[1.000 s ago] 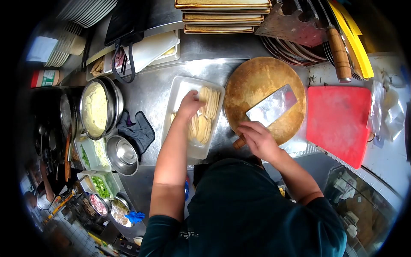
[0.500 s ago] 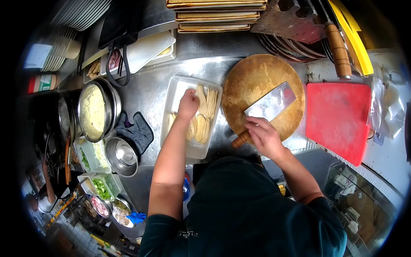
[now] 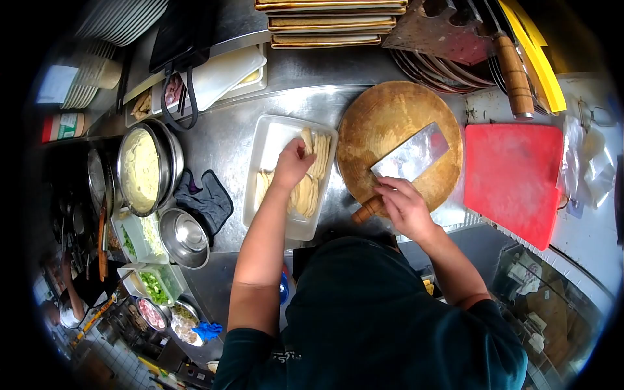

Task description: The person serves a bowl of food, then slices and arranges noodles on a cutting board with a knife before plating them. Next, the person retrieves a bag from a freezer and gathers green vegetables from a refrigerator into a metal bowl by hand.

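Note:
Inside a white plastic tub (image 3: pixel 266 140), my left hand (image 3: pixel 294 166) has its fingers curled over pale, yellowish sliced strips (image 3: pixel 320 153), apparently gripping some. More strips lie in rows beneath and beside it. My right hand (image 3: pixel 404 203) hovers at the near edge of a round wooden chopping block (image 3: pixel 364 120), fingers drawn together; whether anything small is between them cannot be made out. A cleaver (image 3: pixel 414 155) lies flat on the block, its wooden handle (image 3: pixel 368 210) pointing toward my body, just beside the right fingertips.
A red cutting board (image 3: pixel 513 182) is right of the block. Left of the tub are a dark cloth mitt (image 3: pixel 211 201), a steel bowl (image 3: pixel 184 237) and a bowl of pale shreds (image 3: pixel 142 169). Stacked rectangular plates (image 3: pixel 335 26) and a rack with knives (image 3: pixel 448 36) stand behind.
My left hand has shifted slightly right within the tub, its fingers now over the right-hand strips. The right hand has barely moved; the cleaver stays in place.

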